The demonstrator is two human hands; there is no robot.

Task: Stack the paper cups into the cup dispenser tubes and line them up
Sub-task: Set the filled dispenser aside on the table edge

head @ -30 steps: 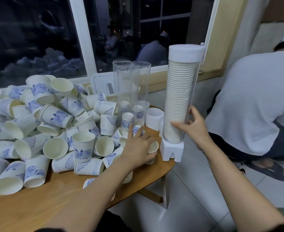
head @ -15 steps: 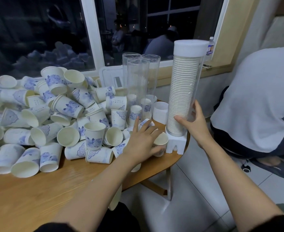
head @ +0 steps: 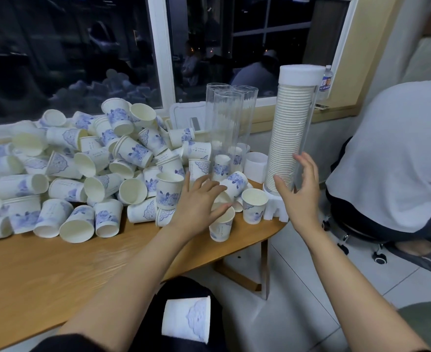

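A wooden table (head: pixel 57 275) by a dark window (head: pixel 69 52) is heaped with loose paper cups (head: pixel 82 168), white with blue print. Most lie on their sides with mouths facing every way; a few stand upright. Behind the heap, near the table's rounded right end, a cluster of empty clear tubes (head: pixel 228 128) stands upright, a short white ring (head: pixel 256 165) just beside it. At the table's right edge stands the filled dispenser tube (head: pixel 294 128), long axis vertical, packed top to bottom with nested cups, white cap (head: pixel 302 74) on top, white base (head: pixel 275 209) below. An upright cup (head: pixel 253 205) stands just beside the base. The left hand (head: pixel 196 207) hovers flat over the nearest cups, fingers straight and spread. The right hand (head: pixel 300 194) is spread beside the tube's lower part; contact cannot be told. Another cup (head: pixel 186 318) lies sideways on the lap. A seated person in a white shirt (head: pixel 387 153) crowds the right side, and a bottle (head: pixel 326 82) stands on the sill
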